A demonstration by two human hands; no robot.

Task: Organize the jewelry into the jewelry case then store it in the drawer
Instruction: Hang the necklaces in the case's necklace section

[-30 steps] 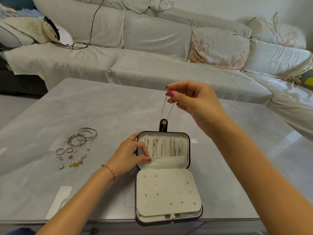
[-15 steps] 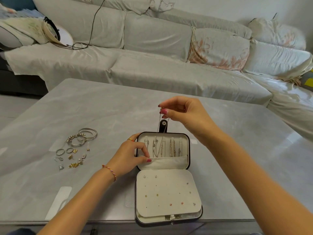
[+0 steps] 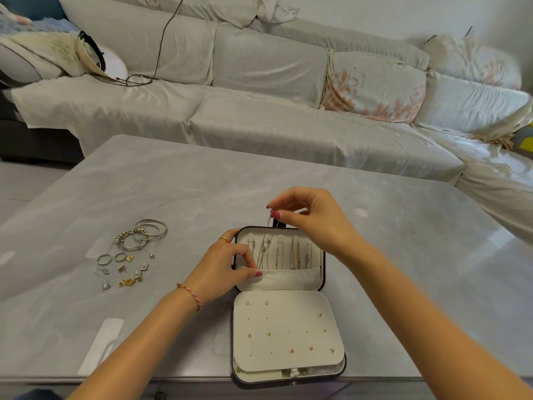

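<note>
Nearest the table's front edge lies the open jewelry case (image 3: 288,327), its cream earring panel studded with small earrings and its lid flat behind, hung with chains. The left hand (image 3: 223,269) pinches the lid's pocket edge; the right hand (image 3: 311,219) pinches a thin necklace (image 3: 266,241) dangling over the hooks. Left of the case, loose bangles (image 3: 144,233), rings and earrings (image 3: 124,269) sit on the glossy grey marbled table (image 3: 173,183). Beyond stands a long sofa (image 3: 259,90) under pale covers, with a floral cushion (image 3: 375,88) and a black cable (image 3: 164,44).
</note>
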